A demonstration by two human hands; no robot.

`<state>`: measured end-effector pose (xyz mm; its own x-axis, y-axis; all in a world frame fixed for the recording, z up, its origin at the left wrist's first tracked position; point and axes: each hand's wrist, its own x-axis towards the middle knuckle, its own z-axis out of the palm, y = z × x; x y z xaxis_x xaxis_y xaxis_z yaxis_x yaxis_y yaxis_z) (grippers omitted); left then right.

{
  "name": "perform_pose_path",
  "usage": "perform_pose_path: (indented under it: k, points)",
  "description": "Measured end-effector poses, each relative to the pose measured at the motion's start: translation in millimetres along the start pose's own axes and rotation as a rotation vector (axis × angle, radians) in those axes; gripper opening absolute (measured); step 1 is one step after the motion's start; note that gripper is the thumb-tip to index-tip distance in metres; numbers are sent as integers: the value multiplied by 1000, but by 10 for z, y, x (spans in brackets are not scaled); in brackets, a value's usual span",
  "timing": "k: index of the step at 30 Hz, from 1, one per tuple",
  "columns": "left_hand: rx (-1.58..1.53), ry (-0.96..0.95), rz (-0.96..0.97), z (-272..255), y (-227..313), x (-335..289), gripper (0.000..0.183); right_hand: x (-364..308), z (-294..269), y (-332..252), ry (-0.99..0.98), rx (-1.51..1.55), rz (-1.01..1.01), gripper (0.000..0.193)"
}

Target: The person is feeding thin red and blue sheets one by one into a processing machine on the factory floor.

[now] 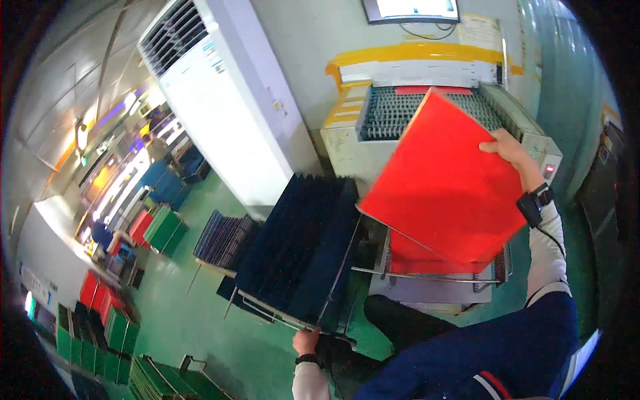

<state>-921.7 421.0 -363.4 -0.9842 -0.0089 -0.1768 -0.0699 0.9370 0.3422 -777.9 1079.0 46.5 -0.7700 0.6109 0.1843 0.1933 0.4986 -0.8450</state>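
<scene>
My right hand (505, 148) grips the right edge of a large flat red panel (447, 180), which is tilted in front of a roller conveyor machine (343, 150). Under it, another red surface (420, 257) shows inside a wire-framed rack (440, 275); the raised panel hides much of it. At the lower middle, my left hand (307, 341) is closed on the near corner of a metal rack frame (267, 310). That rack is packed with upright dark navy panels (293, 247).
A strip of red (433, 90) lies at the conveyor's far end. A tall white air conditioner (233, 107) stands behind the dark rack, beside a smaller rack of thin panels (223, 241). Green panels (163, 230) stand in racks on the left, where people are seated farther off.
</scene>
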Motion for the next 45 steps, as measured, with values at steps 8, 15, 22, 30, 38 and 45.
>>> perform_pose_path:
  k: [8, 15, 22, 30, 38, 45]
  points:
    - [5, -30, -78, 163, -396, 107, 60, 506, 251, 721, 66, 1259, 197, 40]
    - [62, -40, -90, 88, -60, 84, 60, 1134, 445, 1684, 43, 1290, 77, 34]
    - [30, 37, -38, 157, -92, 63, 61, 1621, 727, 1995, 181, 1335, 337, 25]
    - [61, -13, -59, 244, -135, 123, 54, 1989, 854, 1994, 57, 1375, 194, 20]
    - [87, -24, -89, 275, -78, 154, 53, 2350, 783, 2091, 6, 1218, 170, 27]
    - [81, 1, -94, 202, -95, 97, 51, 2147, 747, 1789, -123, 1105, 428, 34]
